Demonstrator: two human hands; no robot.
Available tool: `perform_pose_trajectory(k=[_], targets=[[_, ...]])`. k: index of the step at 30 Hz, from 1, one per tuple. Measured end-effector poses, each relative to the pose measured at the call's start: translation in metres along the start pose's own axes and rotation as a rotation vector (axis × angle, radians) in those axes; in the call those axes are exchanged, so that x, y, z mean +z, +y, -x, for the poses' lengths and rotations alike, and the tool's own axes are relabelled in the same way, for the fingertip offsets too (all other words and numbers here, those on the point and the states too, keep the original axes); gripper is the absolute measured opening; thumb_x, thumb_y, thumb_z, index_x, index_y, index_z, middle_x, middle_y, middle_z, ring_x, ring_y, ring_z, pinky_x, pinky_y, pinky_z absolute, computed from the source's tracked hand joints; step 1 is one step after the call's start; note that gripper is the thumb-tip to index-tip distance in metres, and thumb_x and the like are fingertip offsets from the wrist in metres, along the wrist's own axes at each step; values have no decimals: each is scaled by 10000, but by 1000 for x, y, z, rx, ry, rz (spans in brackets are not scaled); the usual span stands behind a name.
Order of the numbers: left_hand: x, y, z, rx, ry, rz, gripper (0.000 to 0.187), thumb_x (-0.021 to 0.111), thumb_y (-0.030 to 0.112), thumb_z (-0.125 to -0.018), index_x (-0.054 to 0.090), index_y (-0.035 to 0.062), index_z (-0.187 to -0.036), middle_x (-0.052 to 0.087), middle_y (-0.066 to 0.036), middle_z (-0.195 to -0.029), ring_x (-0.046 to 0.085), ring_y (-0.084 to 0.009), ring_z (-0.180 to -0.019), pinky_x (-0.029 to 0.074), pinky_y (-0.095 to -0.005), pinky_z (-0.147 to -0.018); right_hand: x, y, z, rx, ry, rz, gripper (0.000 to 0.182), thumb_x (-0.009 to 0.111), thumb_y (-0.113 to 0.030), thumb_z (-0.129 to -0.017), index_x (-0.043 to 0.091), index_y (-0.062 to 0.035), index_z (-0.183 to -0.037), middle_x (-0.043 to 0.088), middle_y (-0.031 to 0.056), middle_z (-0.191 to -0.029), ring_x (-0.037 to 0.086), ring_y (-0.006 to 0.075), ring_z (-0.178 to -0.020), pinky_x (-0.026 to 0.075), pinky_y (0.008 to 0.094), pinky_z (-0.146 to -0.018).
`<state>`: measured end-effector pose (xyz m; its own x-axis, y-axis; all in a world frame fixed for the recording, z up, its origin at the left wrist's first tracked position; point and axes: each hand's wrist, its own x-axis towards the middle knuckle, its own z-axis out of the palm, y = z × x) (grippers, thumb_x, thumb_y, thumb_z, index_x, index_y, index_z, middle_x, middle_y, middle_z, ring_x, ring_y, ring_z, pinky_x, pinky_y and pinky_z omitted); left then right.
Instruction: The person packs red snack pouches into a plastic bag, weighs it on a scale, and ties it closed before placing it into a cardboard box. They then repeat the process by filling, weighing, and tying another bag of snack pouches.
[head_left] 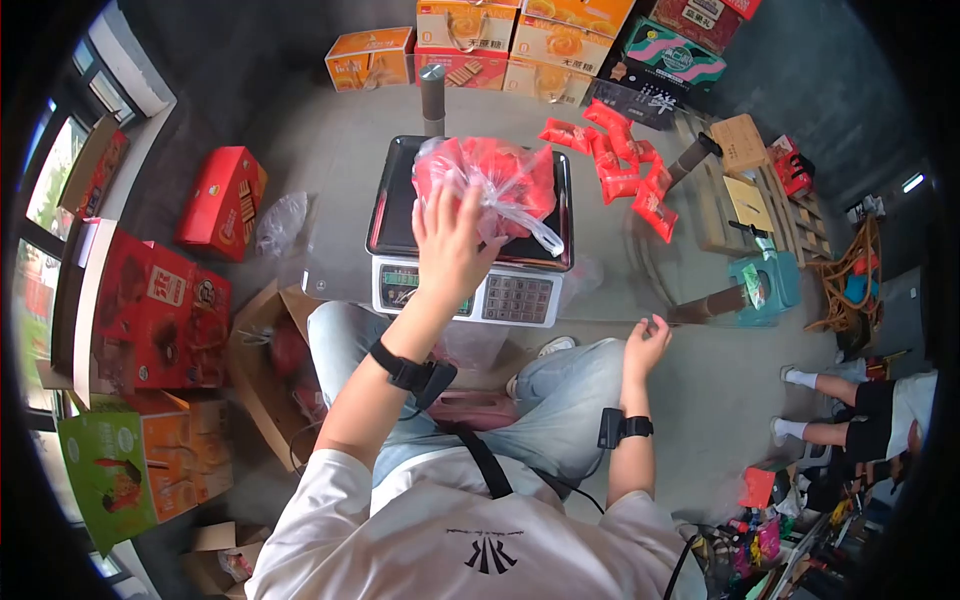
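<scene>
A clear plastic bag (520, 185), tied at the top and full of red packets, sits on the black pan of an electronic scale (468, 292). My left hand (450, 232) reaches over the scale with fingers outstretched against the bag's left side, not closed round it. The bag's twisted end hangs toward the keypad. My right hand (648, 345) is raised above my right knee, beside the glass table (340, 235). Its fingers are loosely bent and apart, with nothing in them. Several red packets (618, 155) lie loose on the table, right of the scale.
Orange gift boxes (468, 25) are stacked beyond the table. An open cardboard box (262, 360) stands by my left leg, near red boxes (160, 310). A teal container (770, 285) is at the right. Another person's legs (830, 385) show at far right.
</scene>
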<state>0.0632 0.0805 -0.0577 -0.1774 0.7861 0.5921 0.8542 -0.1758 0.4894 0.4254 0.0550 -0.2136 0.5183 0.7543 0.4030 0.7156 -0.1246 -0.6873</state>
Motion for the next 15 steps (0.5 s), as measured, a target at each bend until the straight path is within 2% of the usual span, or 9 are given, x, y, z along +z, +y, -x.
perform_pose_trajectory(k=[2, 3, 6, 7, 8, 10, 11, 13, 15], targets=[[6, 6, -7, 256, -70, -257, 788, 782, 260, -643, 432, 111, -1333, 397, -182, -1361, 353, -346, -1292, 233, -515, -1070, 3, -1, 1, 6, -3, 4, 253, 603, -127, -838, 548, -33, -1067, 540, 145, -1010, 589, 260, -853, 459, 394, -785], [14, 4, -9, 295, -101, -295, 618, 739, 261, -674, 524, 146, -1242, 436, -148, -1331, 396, -318, -1257, 258, -508, -1058, 4, -1, 1, 8, -20, 1, 243, 601, -125, -838, 553, -35, -1059, 541, 145, -1013, 588, 260, -855, 460, 390, -781], [32, -6, -16, 411, -58, -372, 484, 676, 210, -729, 552, 126, -1190, 477, -124, -1293, 444, -294, -1198, 288, -502, -1042, 6, -4, -1, 47, -52, -27, 229, 600, -124, -838, 560, -41, -1048, 543, 144, -1019, 584, 256, -850, 461, 382, -773], [31, -6, -20, 437, 6, -294, 344, 599, 143, -774, 555, 123, -1115, 544, -108, -1144, 520, -283, -1049, 368, -466, -955, 7, -5, -2, 77, -65, -51, 226, 600, -126, -838, 563, -44, -1045, 543, 142, -1021, 579, 252, -843, 461, 378, -768], [30, -7, -21, 442, 4, -298, 344, 599, 143, -774, 555, 123, -1115, 544, -108, -1144, 520, -283, -1049, 368, -466, -955, 8, -3, -2, 83, -65, -56, 226, 600, -126, -838, 563, -44, -1045, 543, 142, -1021, 579, 252, -843, 461, 378, -768], [26, -12, -24, 385, -71, -257, 252, 602, 130, -756, 555, 121, -1003, 543, -68, -973, 539, -250, -908, 414, -400, -829, 10, 1, -5, 101, -83, -77, 213, 593, -145, -847, 570, -51, -1037, 550, 134, -1000, 568, 246, -815, 460, 368, -753], [23, -15, -27, 436, -22, -290, 199, 602, 124, -743, 532, 120, -929, 509, -52, -886, 528, -236, -820, 410, -370, -744, 11, 4, -6, 108, -84, -81, 213, 593, -145, -847, 570, -51, -1037, 550, 134, -1000, 568, 246, -815, 460, 368, -753], [15, -25, -31, 463, -69, -285, 210, 605, 123, -735, 531, 119, -931, 512, -52, -891, 530, -239, -828, 411, -372, -744, 12, 9, -7, 183, -135, -82, 192, 582, -163, -858, 583, -54, -1016, 574, 126, -957, 559, 238, -798, 458, 360, -743], [2, -36, -37, 495, -94, -223, 227, 608, 116, -713, 534, 110, -928, 517, -56, -897, 535, -252, -838, 421, -379, -740, 11, 9, -6, 150, -118, -93, 183, 581, -167, -860, 590, -52, -1003, 589, 125, -930, 563, 241, -794, 460, 361, -733]])
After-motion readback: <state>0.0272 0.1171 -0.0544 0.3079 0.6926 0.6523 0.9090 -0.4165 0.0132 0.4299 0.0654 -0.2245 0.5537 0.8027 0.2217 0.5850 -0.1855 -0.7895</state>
